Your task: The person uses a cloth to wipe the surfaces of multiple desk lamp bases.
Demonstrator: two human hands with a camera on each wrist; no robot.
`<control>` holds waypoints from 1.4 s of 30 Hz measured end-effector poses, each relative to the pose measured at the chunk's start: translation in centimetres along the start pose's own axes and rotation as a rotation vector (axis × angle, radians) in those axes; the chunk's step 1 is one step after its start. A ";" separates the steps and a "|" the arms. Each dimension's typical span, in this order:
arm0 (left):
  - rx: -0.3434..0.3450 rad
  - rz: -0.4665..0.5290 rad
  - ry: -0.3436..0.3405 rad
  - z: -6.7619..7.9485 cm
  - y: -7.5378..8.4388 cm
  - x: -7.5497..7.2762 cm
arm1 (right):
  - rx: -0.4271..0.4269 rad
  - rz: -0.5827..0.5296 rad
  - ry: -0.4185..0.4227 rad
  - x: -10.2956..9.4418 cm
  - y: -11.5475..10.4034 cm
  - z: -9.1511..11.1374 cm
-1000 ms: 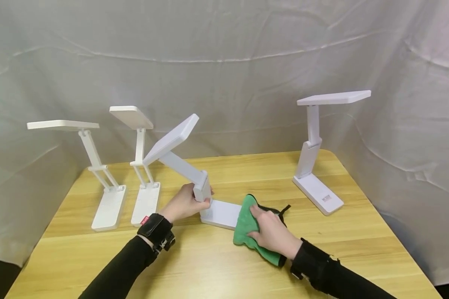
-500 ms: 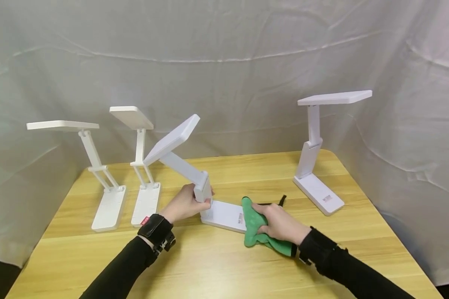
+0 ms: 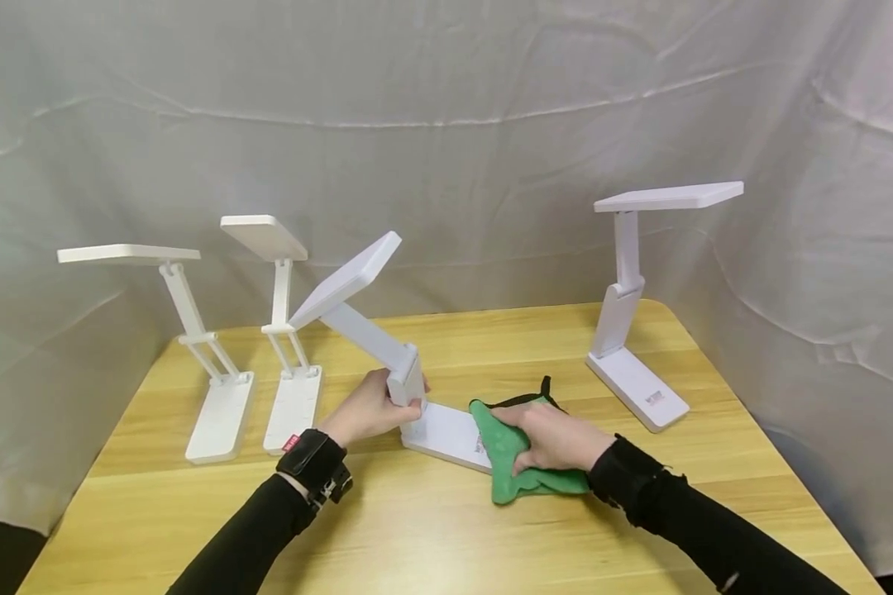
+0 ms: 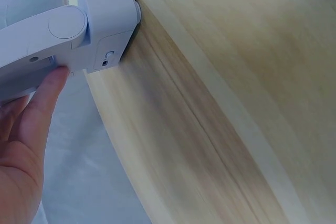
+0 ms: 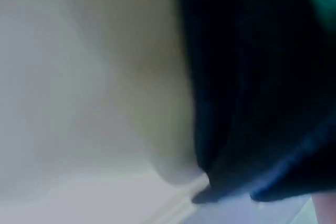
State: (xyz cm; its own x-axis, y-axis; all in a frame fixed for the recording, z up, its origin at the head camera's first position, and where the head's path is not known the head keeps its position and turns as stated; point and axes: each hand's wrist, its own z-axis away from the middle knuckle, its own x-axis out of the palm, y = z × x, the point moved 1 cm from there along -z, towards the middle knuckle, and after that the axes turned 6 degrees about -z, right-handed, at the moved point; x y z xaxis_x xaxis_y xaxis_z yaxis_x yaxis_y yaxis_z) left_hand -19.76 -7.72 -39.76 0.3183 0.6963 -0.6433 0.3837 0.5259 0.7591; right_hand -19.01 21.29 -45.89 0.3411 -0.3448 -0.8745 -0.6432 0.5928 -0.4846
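A white folding desk lamp [image 3: 446,434] stands mid-table, its head tilted up and its base pointing right. My left hand [image 3: 372,407] grips the lower arm of that lamp near the hinge. In the left wrist view, the thumb and fingers of the left hand [image 4: 31,135] hold the white arm [image 4: 31,35] beside the base. With my right hand [image 3: 558,438] I pinch a green cloth [image 3: 509,463] with black edging against the right end of the base, partly covering its printed lettering. The right wrist view is blurred, mostly the cloth's dark side [image 5: 252,87].
Two more white lamps, one at far left [image 3: 219,417] and one beside it [image 3: 293,405], stand unfolded on the wooden table [image 3: 417,529]. Another white lamp [image 3: 636,388] stands at the back right. A grey curtain [image 3: 446,165] hangs behind the table.
The right hand slid the cloth right off the lettering, then back slightly left over part of it. The left hand and the lamp have stayed in place.
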 end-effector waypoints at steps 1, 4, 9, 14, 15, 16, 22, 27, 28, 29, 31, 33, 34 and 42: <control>0.009 0.004 0.003 0.0 -0.1 0.1 | 0.001 -0.002 0.001 0.2 -0.1 0.1; 0.033 0.009 0.008 -0.1 -0.6 0.3 | -0.046 0.014 0.050 0.6 -0.1 0.3; 0.038 -0.006 0.001 -0.6 -2.6 1.0 | -0.077 0.050 0.097 0.3 -0.3 0.4; 0.022 -0.108 -0.007 -0.8 -3.5 1.7 | -0.033 0.102 0.034 0.4 -1.3 0.7; 0.016 -0.132 -0.001 -0.7 -3.5 1.8 | -0.029 0.127 0.027 0.5 -1.6 0.9; 0.001 -0.159 0.007 -0.6 -3.5 2.0 | -0.028 0.147 0.024 0.7 -2.0 1.0; -0.066 -0.180 0.053 0.0 -4.1 3.2 | -0.072 0.201 0.059 1.8 -4.2 1.6; -0.042 -0.126 0.064 -0.1 -4.6 3.3 | -0.076 0.130 0.049 2.4 -5.2 1.5; -0.038 -0.126 0.058 -0.1 -4.6 3.2 | -0.073 0.094 0.037 2.4 -5.3 1.4; -0.034 -0.129 0.048 -0.2 -4.7 3.1 | -0.072 0.062 0.021 2.5 -5.3 1.2; -0.025 -0.127 0.026 -0.3 -4.9 3.0 | -0.062 0.002 -0.027 2.4 -5.3 0.7; -0.026 -0.117 -0.002 -0.5 -5.0 2.8 | -0.059 -0.020 -0.080 2.3 -5.2 0.2; -0.025 -0.108 -0.013 -0.6 -5.1 2.8 | -0.059 -0.025 -0.101 2.2 -5.1 0.0; -0.021 -0.055 -0.066 -1.1 -5.5 2.3 | -0.142 -0.103 -0.030 2.4 -4.3 0.2</control>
State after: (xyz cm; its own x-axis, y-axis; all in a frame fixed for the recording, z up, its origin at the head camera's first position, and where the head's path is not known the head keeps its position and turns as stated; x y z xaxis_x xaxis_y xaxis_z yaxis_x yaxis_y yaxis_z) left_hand -22.04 -8.49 -45.31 0.3539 0.6326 -0.6889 0.3839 0.5734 0.7238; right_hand -15.31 18.02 -45.85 0.4289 -0.3752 -0.8217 -0.6937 0.4459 -0.5657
